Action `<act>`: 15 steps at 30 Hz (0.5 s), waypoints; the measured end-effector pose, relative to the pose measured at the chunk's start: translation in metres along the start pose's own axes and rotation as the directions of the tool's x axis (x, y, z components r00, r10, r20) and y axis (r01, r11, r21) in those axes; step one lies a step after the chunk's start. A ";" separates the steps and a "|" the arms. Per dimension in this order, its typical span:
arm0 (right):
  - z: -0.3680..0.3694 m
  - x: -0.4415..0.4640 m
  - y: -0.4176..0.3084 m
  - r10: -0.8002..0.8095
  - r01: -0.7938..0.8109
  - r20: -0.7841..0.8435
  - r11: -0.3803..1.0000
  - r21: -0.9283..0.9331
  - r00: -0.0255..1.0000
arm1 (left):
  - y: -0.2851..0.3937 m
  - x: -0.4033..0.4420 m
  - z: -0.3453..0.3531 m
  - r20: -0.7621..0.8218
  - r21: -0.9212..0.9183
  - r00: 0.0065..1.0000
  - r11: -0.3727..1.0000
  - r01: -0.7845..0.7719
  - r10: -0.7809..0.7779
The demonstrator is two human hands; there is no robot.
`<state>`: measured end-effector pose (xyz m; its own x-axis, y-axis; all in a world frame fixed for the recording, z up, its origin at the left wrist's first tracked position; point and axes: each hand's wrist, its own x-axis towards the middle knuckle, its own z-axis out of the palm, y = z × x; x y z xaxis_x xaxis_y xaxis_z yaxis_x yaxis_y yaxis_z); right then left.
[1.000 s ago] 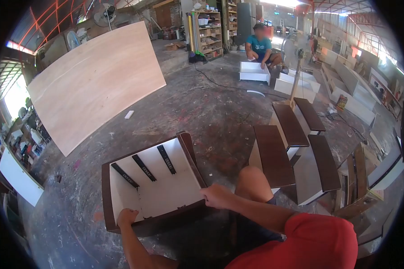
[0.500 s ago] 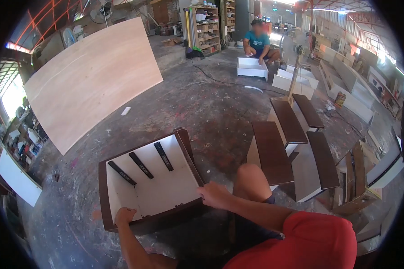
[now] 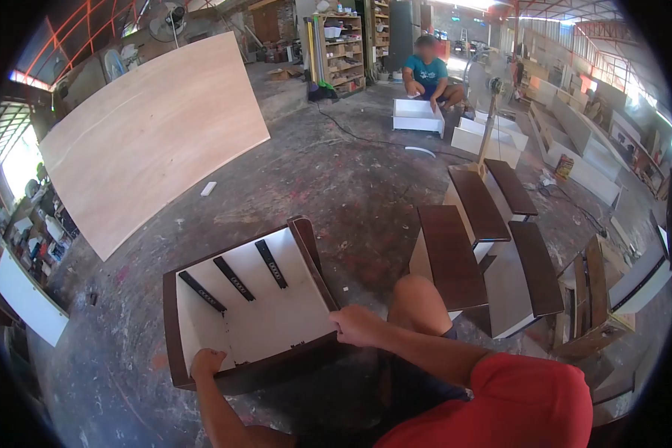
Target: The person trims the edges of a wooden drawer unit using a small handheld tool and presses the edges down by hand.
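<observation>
A dark brown cabinet [image 3: 276, 332] with a white inside lies on the floor in front of me, its open side facing up. Three black drawer slides [image 3: 234, 279] run along its far inner wall. My left hand [image 3: 207, 363] grips the near edge close to the left corner, fingers over the rim. With closed fingers, my right hand [image 3: 357, 326] holds the near right corner. Right of my knee stand several drawers with dark brown fronts [image 3: 452, 257] and pale sides.
A large plywood sheet [image 3: 157, 138] stands at the left. Farther back a co-worker [image 3: 425, 72] squats behind a white drawer box [image 3: 418, 116]. A fan on a wooden post [image 3: 489, 127] rises behind the drawers. A wooden frame [image 3: 591, 299] lies at the right.
The view has shifted slightly, so the cabinet sits a little farther left in the picture. Both hands keep their hold on it. The co-worker's head has moved a little.
</observation>
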<state>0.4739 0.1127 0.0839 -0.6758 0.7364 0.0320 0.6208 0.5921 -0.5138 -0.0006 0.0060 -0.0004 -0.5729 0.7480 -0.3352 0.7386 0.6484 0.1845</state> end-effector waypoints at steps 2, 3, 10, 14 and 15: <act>0.006 -0.001 -0.002 0.007 -0.009 -0.025 0.998 -0.057 1.000 | 0.001 -0.001 0.002 -0.011 0.004 1.000 1.000 -0.013 0.013; 0.010 0.000 -0.002 0.008 -0.012 -0.041 0.997 -0.077 0.999 | -0.002 0.000 0.005 0.000 -0.002 1.000 1.000 -0.016 0.016; -0.009 0.001 -0.002 0.047 -0.051 0.060 0.996 0.076 0.997 | 0.000 -0.002 -0.002 -0.012 -0.037 1.000 0.999 -0.016 0.015; -0.005 -0.002 -0.007 -0.011 0.011 0.007 1.000 -0.011 1.000 | -0.006 0.008 0.007 -0.023 -0.011 0.999 0.999 -0.030 0.030; -0.005 -0.001 -0.004 -0.024 0.024 0.005 1.000 0.004 1.000 | -0.002 0.003 0.004 -0.031 -0.015 0.999 1.000 -0.027 0.026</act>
<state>0.4740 0.1115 0.0901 -0.6925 0.7203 0.0396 0.6032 0.6082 -0.5160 -0.0024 0.0065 -0.0053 -0.5638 0.7689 -0.3015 0.7483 0.6301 0.2075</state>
